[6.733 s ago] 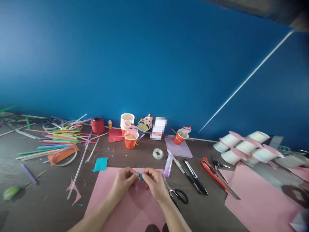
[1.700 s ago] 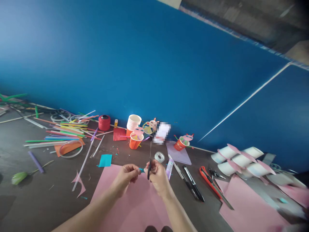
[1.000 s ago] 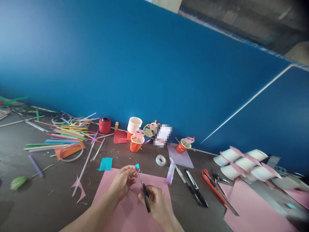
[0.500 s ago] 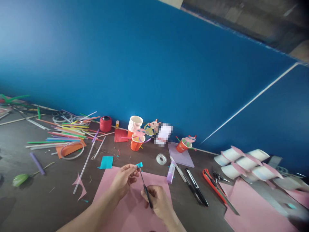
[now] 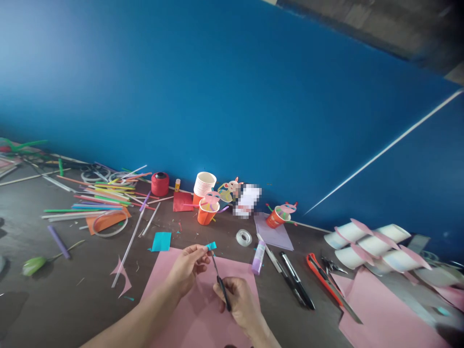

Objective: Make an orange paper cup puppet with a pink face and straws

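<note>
Between the thumb and fingers of my left hand (image 5: 190,266) is pinched a small piece of blue paper (image 5: 211,246). My right hand (image 5: 237,299) grips a pair of scissors (image 5: 224,292) by the black handles, and the blades point up to the lower edge of that piece. Whether the blades are parted is too small to tell. Both hands are above a pink paper sheet (image 5: 206,324) on the dark table. A blue paper square (image 5: 161,241) lies just past the sheet's upper left corner.
Left are many drinking straws (image 5: 105,193) and a pink scrap (image 5: 123,278). Behind stand stacked paper cups (image 5: 205,183) and decorated cups (image 5: 206,216). To the right lie a tape roll (image 5: 243,237), a glue stick (image 5: 258,258), pens (image 5: 297,280), an orange cutter (image 5: 326,280) and more pink paper (image 5: 384,309).
The view has shifted slightly, so the table items appear a little farther right. Both hands keep their holds, with the scissors still at the blue piece.
</note>
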`<state>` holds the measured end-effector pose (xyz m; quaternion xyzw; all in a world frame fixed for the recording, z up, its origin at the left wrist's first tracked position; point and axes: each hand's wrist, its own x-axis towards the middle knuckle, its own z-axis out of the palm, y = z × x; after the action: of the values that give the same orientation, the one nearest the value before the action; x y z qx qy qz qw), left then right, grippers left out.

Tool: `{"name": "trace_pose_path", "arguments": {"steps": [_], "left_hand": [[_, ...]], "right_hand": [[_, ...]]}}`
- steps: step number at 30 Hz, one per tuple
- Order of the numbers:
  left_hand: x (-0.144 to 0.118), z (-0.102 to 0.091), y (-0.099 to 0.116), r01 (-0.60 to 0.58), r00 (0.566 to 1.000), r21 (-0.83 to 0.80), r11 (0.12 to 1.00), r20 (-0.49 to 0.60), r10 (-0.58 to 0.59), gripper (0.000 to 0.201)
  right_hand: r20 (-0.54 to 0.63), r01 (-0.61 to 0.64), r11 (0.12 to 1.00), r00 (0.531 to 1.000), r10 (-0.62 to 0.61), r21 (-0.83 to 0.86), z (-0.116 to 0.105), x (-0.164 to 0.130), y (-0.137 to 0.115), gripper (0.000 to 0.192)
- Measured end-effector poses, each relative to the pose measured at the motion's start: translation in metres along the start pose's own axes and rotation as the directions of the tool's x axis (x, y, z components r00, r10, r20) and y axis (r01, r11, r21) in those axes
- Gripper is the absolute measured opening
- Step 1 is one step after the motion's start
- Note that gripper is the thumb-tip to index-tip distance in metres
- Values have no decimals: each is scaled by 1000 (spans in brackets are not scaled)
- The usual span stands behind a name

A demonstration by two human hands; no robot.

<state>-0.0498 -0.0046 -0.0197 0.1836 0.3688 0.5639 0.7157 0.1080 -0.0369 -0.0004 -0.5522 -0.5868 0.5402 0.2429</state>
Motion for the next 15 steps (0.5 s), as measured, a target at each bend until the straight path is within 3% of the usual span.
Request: {"name": "trace_pose_path", "arguments": {"steps": [15], "left_hand": [[-2,2,2,7,1000,-1,1000,2,-7,19]], "right_hand": [[10,-26,1000,1000,26,0,-1,-1,0,43]]}}
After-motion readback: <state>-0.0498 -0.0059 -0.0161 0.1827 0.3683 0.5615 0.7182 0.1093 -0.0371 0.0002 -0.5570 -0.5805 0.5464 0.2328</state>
